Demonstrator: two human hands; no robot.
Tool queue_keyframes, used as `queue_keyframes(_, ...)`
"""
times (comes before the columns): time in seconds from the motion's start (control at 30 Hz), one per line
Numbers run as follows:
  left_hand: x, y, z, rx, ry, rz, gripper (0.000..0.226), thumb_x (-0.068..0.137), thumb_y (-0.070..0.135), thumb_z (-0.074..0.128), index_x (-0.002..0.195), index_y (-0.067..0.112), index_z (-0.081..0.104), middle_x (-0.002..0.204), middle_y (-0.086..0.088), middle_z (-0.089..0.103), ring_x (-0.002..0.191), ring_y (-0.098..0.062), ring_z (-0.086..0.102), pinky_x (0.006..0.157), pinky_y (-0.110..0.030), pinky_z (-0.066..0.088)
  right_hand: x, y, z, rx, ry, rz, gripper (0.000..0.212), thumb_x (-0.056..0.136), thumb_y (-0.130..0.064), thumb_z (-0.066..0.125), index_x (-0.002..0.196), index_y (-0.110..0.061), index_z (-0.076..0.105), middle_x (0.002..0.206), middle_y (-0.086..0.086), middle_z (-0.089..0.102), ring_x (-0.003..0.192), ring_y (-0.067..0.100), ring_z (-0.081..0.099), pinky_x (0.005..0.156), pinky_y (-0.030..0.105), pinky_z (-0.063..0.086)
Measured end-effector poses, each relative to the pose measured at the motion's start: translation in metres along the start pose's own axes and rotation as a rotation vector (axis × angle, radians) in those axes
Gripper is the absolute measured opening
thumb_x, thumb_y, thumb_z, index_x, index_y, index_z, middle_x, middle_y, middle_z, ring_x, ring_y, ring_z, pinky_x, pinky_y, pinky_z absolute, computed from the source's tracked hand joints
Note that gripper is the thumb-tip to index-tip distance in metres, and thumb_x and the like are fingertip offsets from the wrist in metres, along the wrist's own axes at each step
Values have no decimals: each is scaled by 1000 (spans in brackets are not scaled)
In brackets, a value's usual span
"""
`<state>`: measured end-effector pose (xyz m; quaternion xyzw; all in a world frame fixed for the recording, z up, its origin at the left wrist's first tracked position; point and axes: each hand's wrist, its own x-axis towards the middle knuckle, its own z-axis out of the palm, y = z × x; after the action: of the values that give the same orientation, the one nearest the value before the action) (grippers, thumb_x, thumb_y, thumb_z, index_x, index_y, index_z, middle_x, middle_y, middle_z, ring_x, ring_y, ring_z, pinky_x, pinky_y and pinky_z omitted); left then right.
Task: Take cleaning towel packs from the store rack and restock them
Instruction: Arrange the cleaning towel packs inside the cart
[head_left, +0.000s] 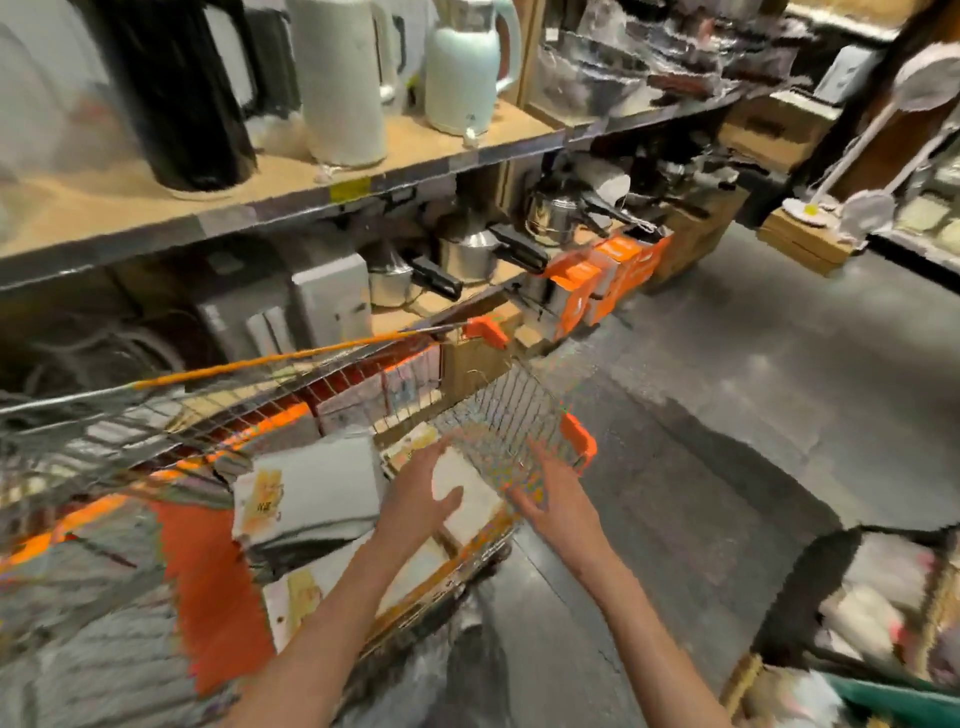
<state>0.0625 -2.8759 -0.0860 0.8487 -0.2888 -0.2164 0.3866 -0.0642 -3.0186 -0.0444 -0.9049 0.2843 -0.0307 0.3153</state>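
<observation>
Aisle floor (727, 364) beside cart rim (576, 441)

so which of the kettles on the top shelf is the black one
The black kettle is the leftmost of the three on the top shelf. To its right stand a white kettle and then a pale mint one.

I see a wire shopping cart (498, 410) holding towel packs (317, 488), standing on the grey floor (727, 364) beside wooden shelves (415, 150) carrying kettles (467, 67) and pots (467, 254).
</observation>
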Motion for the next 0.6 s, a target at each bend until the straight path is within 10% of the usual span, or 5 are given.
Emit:
queue_keyframes(0.2,62,-40,12,-120,116,-247,71,80,35,67,143,35,34,145,5,43,125,-15,49,101,-37,44,109,14,24,15,-238,-125,89,77,-68,48,143,-11,33,147,8,38,136,22,33,110,31,24)
queue_keyframes(0.3,84,-69,30,-234,186,-363,73,71,52,65,135,56,31,145,14,41,131,-11,44,100,-45,46,153,24,38,24,-341,-153,70,84,-50,59,140,-14,37,141,5,44,131,21,39,105,30,30)
queue_keyframes(0.6,120,-132,62,-369,299,-518,69,82,18,72,141,32,39,142,9,45,131,-11,40,110,-43,36,245,72,162,50,-624,-99,71,86,-31,64,145,-16,28,148,4,36,135,18,33,109,34,31)
